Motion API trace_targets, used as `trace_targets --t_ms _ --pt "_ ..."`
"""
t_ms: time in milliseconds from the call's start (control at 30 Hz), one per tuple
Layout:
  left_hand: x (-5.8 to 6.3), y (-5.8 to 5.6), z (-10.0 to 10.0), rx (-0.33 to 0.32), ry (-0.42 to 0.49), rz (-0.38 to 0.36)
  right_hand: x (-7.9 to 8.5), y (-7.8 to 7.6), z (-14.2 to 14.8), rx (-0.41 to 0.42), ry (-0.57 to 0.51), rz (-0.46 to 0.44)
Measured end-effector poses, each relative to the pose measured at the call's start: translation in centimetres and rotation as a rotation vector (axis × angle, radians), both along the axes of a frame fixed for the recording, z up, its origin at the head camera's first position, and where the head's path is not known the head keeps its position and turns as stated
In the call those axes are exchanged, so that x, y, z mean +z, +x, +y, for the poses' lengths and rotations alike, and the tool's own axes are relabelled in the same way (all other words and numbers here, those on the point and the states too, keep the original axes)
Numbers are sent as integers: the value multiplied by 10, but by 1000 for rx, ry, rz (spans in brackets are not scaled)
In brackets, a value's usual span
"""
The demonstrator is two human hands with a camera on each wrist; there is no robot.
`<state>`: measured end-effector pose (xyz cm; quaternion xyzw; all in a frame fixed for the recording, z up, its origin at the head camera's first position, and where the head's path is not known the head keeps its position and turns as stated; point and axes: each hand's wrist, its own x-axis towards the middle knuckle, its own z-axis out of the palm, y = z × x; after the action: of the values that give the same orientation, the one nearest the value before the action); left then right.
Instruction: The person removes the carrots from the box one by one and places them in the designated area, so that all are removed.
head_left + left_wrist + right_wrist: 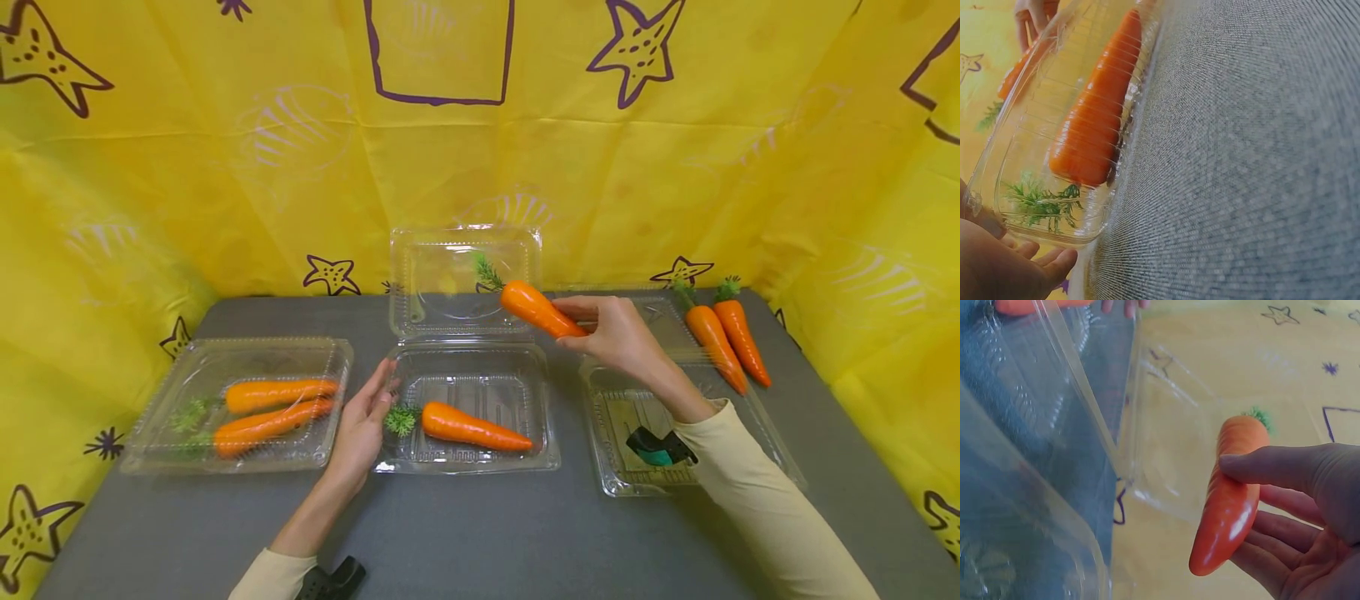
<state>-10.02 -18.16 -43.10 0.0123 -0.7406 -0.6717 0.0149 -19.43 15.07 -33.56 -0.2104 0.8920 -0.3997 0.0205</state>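
My right hand (611, 329) pinches an orange carrot (534, 305) between thumb and fingers, near its tapered end. The carrot is raised, its green top pointing up and left, in front of the upright lid (465, 321) of the middle clear plastic container. In the right wrist view the thumb lies across the carrot (1229, 519). My left hand (362, 429) rests with extended fingers against the left side of that middle container (551, 417). Inside the container, another carrot (472, 427) lies on its side, green top toward the left hand.
Left stands a closed clear container (138, 442) with two carrots (281, 392) inside. Under my right forearm is another clear container (611, 483), its lid laid back. Two loose carrots (716, 346) lie at the back right. A yellow patterned cloth (480, 150) encloses the grey table (480, 533).
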Motion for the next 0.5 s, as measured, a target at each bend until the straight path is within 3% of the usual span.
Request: trace_targets --t_ms 500 --pt "0 1 -1 -4 -14 5 0 0 42 -120 30 34"
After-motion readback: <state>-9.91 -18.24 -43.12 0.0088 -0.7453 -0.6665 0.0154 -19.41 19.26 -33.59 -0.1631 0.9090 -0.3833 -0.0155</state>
